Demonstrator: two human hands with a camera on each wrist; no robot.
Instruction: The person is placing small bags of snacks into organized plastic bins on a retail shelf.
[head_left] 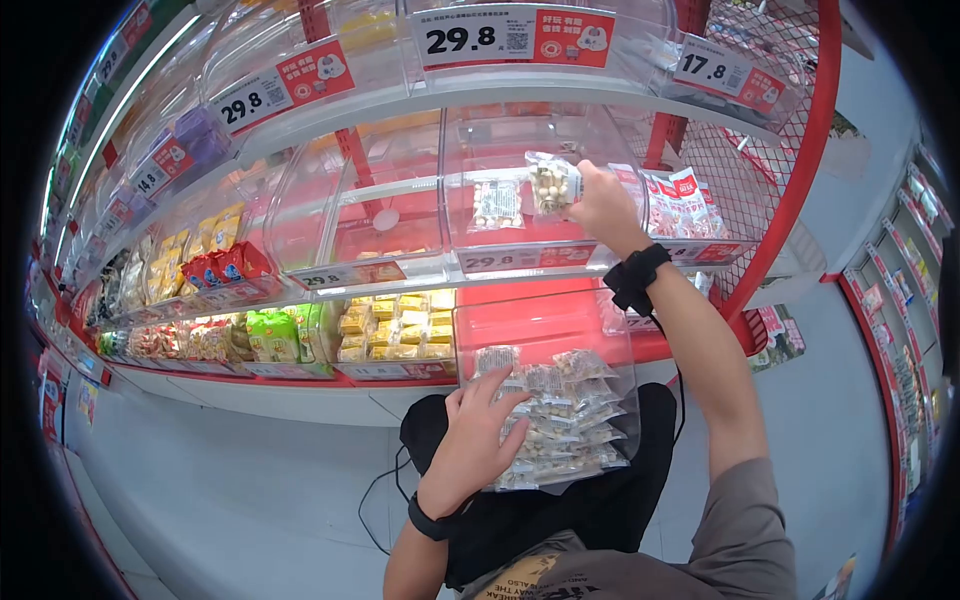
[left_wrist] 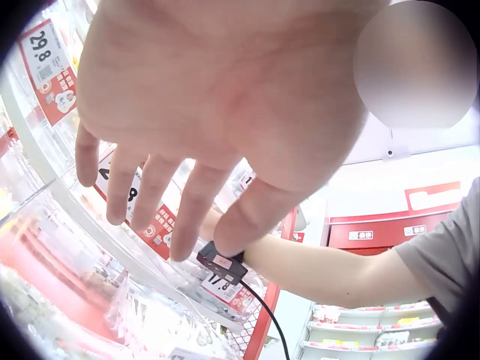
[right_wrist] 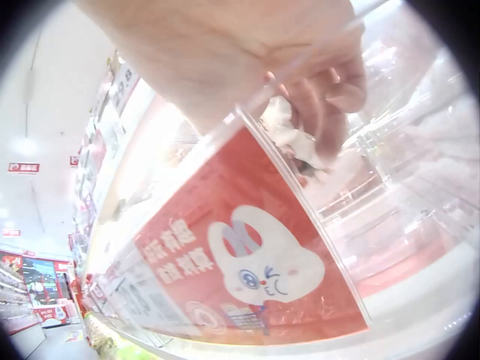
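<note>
STORE AISLE: We see our R hand [head_left: 600,205] pinching a snack packet [head_left: 552,185], roughly upright, at the mouth of the clear shelf bin [head_left: 480,130], up & ahead, just right of a lone packet [head_left: 497,203] inside. Our L hand [head_left: 475,435], fingers straight & spread, rests low on the packet pile [head_left: 565,420] in a clear box [head_left: 545,310]. The price strip [head_left: 525,258] edges the bin below; there's room inside to the left.
</note>
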